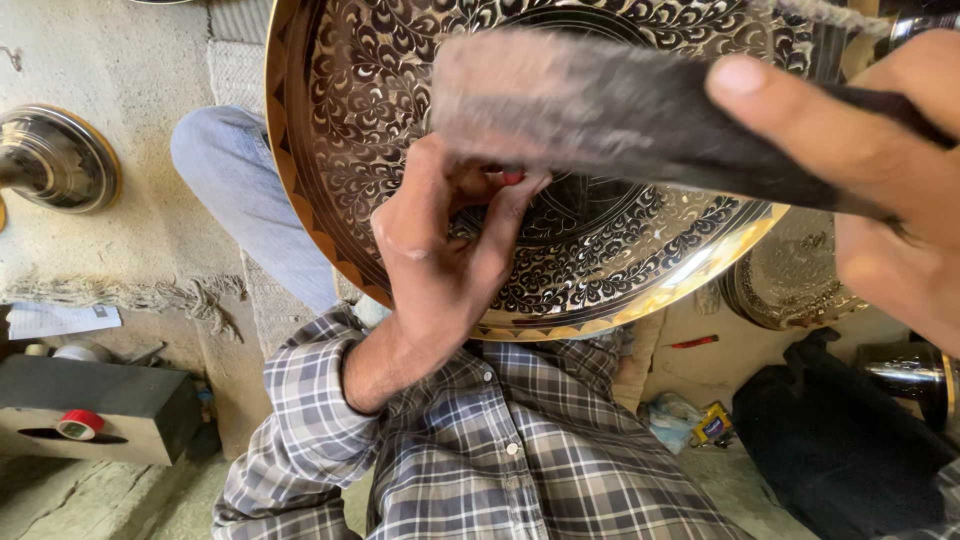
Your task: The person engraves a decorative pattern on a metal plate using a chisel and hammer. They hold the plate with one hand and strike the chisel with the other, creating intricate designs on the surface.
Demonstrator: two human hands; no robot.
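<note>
One large engraved brass tray [620, 250], dark floral pattern with a gold rim, fills the view from twelve to three o'clock, resting on the lap. Right hand [880, 170], at three o'clock, grips a dark blurred mallet [600, 105]. Left hand [445, 250], at centre, pinches a small tool, barely visible, against the tray.

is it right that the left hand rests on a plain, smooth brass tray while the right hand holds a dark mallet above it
Not quite: in the head view the brass tray is densely engraved with floral patterns, not plain. The left hand does rest on it, and the right hand holds a dark mallet above it.
</note>
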